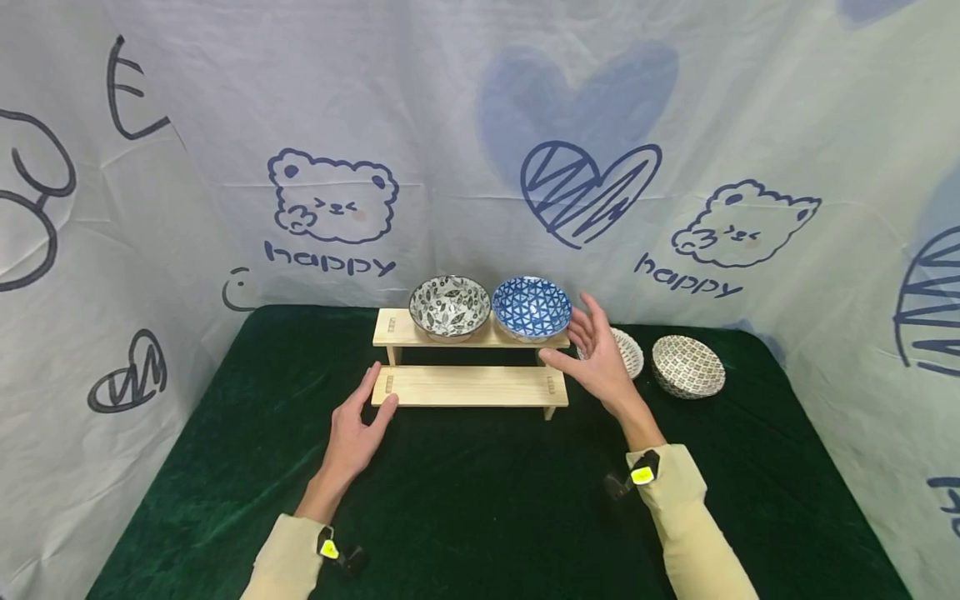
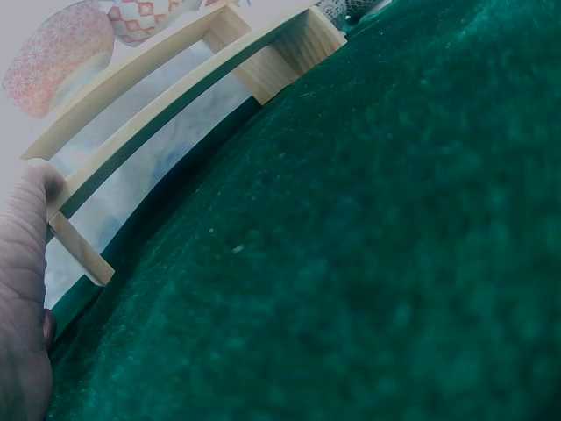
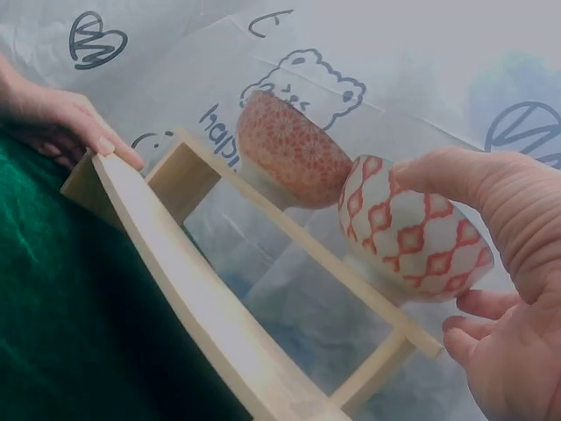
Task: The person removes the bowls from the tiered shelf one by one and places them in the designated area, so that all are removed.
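A two-tier wooden rack (image 1: 468, 387) stands on the green cloth. Its upper tier holds a bowl with a dark leaf pattern inside (image 1: 450, 307) and, to the right, a bowl with a blue geometric inside (image 1: 532, 307). In the right wrist view the blue one's outside shows red diamonds (image 3: 412, 232). My left hand (image 1: 352, 433) touches the left end of the lower tier, thumb at the front edge. Beside the blue bowl, my right hand (image 1: 600, 367) has its fingers spread around the right side; whether they touch it I cannot tell.
To the right of the rack, a brown-patterned bowl (image 1: 688, 367) sits on the green cloth (image 1: 480, 500). Another pale bowl (image 1: 628, 353) is partly hidden behind my right hand. A printed white curtain (image 1: 450, 108) hangs behind the table.
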